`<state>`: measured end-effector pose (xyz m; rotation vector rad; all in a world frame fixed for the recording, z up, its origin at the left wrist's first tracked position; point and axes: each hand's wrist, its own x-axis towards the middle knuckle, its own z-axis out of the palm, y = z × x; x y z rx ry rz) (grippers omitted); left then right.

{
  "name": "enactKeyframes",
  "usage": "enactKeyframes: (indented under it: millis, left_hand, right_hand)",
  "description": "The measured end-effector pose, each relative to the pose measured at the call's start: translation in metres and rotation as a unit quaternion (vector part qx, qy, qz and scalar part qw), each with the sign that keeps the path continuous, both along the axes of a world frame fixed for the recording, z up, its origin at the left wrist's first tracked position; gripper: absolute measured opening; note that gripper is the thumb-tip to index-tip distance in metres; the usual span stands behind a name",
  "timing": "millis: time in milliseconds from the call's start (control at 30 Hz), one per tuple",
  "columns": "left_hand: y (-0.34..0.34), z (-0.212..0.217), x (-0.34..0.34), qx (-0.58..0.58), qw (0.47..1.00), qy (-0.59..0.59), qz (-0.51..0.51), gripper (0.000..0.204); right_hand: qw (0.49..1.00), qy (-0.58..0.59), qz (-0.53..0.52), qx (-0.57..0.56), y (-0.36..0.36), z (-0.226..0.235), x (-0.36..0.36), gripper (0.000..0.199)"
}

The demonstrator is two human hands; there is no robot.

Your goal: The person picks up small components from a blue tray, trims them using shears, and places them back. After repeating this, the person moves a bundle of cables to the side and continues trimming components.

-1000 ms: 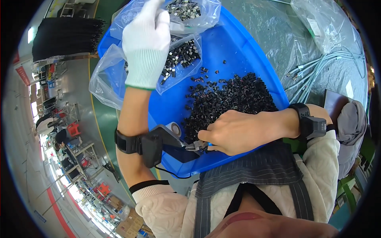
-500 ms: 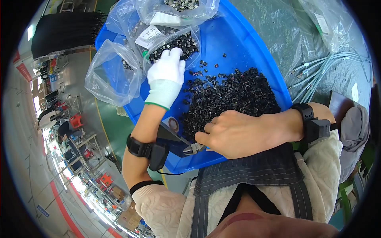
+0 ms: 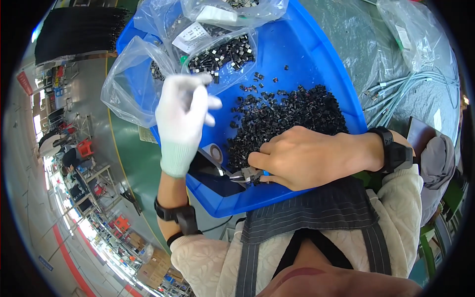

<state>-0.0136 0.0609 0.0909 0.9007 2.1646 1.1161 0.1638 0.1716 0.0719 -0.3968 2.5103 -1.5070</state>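
Note:
My left hand (image 3: pixel 184 111), in a white glove with a pale green cuff, hovers over the tray's left side. Its thumb and index finger curl together in a ring; anything between the tips is too blurred to make out. My bare right hand (image 3: pixel 304 158) is wrapped round a pair of cutting pliers (image 3: pixel 243 175), jaws pointing left and a bit of blue handle showing. It rests at the near edge of a heap of small black parts (image 3: pixel 297 111). Beyond my left hand, a clear plastic bag (image 3: pixel 225 81) lies open with similar black and silvery parts in it.
Everything sits in a blue tray (image 3: pixel 329 44). Other clear bags (image 3: pixel 131 84) lie at its left and far side. Near my left wrist are a dark flat object (image 3: pixel 213 178) and a tape roll (image 3: pixel 214 152). Grey cables (image 3: pixel 396 94) lie to the right on plastic sheeting.
My left hand has come out of the bag of parts and moved nearer and left, its fingers now curled. The pliers in my right hand have shifted slightly up from the tray's near edge.

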Motion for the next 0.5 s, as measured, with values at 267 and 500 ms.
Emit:
enactKeyframes:
  millis: [267, 500]
  left_hand:
    - [-0.05, 0.002, 0.041, 0.041, 0.974, -0.212, 0.074, 0.017]
    - [-0.053, -0.017, 0.048, 0.074, 0.995, -0.058, 0.029, 0.021]
  right_hand:
    - [0.992, -0.012, -0.121, -0.039, 0.012, 0.007, -0.007, 0.023]
    - [0.984, -0.056, -0.159, 0.059, 0.009, 0.004, -0.008, 0.027]
